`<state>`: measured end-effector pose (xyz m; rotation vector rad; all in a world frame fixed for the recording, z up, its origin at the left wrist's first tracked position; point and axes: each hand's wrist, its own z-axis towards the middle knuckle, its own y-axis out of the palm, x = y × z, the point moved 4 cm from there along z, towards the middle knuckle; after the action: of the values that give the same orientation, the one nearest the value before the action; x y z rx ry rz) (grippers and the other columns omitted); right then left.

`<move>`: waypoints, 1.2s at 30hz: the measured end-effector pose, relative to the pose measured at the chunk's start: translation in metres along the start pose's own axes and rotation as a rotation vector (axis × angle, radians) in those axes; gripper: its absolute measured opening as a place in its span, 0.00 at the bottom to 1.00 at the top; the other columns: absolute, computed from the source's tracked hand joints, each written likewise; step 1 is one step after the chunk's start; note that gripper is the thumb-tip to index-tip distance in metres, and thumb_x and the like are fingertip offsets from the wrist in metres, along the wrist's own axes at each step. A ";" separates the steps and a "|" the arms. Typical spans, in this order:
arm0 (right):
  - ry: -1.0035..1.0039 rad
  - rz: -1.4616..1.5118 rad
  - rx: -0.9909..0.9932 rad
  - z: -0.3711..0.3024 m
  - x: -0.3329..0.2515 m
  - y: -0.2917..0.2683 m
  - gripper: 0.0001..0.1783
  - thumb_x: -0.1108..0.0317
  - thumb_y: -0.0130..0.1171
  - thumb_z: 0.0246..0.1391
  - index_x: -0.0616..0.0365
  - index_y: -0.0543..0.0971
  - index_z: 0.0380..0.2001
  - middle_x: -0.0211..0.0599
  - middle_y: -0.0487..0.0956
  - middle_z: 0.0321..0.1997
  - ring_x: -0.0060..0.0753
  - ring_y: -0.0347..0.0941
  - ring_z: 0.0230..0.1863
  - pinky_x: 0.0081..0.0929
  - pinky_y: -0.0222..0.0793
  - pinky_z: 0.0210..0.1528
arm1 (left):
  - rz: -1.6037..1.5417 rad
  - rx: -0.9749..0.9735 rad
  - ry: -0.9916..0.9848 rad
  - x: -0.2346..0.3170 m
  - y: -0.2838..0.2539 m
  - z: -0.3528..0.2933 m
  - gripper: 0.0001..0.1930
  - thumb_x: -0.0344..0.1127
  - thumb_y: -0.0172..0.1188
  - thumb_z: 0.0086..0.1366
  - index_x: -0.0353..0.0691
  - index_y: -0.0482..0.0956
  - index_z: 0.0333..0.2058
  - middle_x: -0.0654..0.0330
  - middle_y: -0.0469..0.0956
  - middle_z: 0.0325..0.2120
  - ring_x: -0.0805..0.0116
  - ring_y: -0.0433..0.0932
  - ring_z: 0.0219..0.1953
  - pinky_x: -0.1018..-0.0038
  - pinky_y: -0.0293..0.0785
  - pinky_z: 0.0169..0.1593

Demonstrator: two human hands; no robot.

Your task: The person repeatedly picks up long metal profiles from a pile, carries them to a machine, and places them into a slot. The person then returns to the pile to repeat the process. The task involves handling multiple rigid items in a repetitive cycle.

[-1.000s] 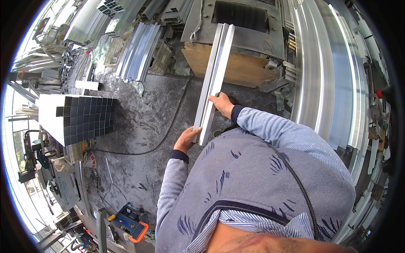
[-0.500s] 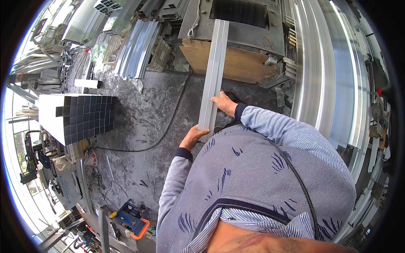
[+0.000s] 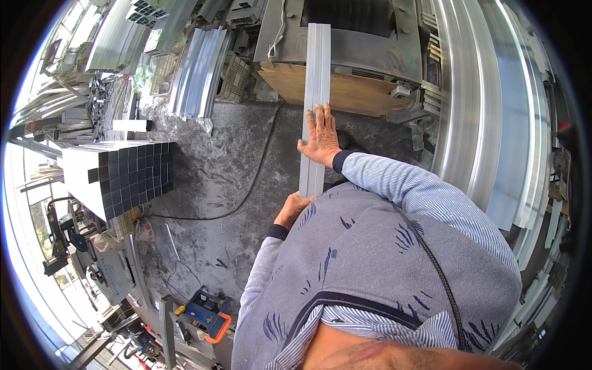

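Note:
A long silver aluminium profile (image 3: 317, 71) runs away from my body, its far end over the grey machine table. My right hand (image 3: 320, 137) lies across the top face of the profile, fingers stretched out and pointing away. At the near end my left hand (image 3: 292, 208) is wrapped at the profile's left side. Part of its fingers is hidden under the profile and by my vest.
A grey machine table (image 3: 277, 43) with a wooden front panel (image 3: 354, 92) stands ahead. Long metal profiles (image 3: 459, 92) lie at the right. A stack of square tubes (image 3: 135, 169) sits left. A black cable (image 3: 250, 185) crosses the floor; a blue toolbox (image 3: 203, 317) stands lower left.
My right hand has gone from gripping the profile's right edge to lying flat on top, farther forward. The profile's near end is closer to my vest, and its face appears turned.

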<state>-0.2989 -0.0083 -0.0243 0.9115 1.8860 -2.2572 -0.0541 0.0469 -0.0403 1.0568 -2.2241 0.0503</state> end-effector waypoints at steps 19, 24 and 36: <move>0.153 -0.214 0.295 0.385 0.176 -0.100 0.48 0.43 0.63 0.58 0.61 0.70 0.75 0.56 0.63 0.82 0.61 0.51 0.85 0.54 0.53 0.83 | 0.219 -0.017 0.133 0.363 0.062 0.238 0.32 0.51 0.78 0.69 0.34 0.81 0.61 0.52 0.87 0.49 0.59 0.88 0.47 0.61 0.88 0.52; 0.124 -0.215 0.299 0.363 0.159 -0.082 0.48 0.44 0.63 0.59 0.63 0.68 0.76 0.59 0.60 0.82 0.65 0.49 0.86 0.57 0.54 0.82 | 0.191 -0.036 0.166 0.334 0.045 0.234 0.33 0.48 0.79 0.68 0.33 0.80 0.63 0.53 0.87 0.52 0.58 0.87 0.49 0.57 0.88 0.53; 0.105 -0.092 0.177 0.162 0.061 -0.031 0.47 0.54 0.62 0.61 0.66 0.62 0.78 0.65 0.51 0.84 0.73 0.40 0.87 0.63 0.46 0.85 | 0.133 0.001 0.160 0.130 0.002 0.132 0.34 0.49 0.81 0.66 0.31 0.81 0.62 0.54 0.87 0.50 0.63 0.86 0.50 0.61 0.84 0.53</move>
<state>-0.4260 -0.1298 -0.0133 1.0043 1.8263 -2.5114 -0.1869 -0.0793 -0.0672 0.8724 -2.1461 0.1872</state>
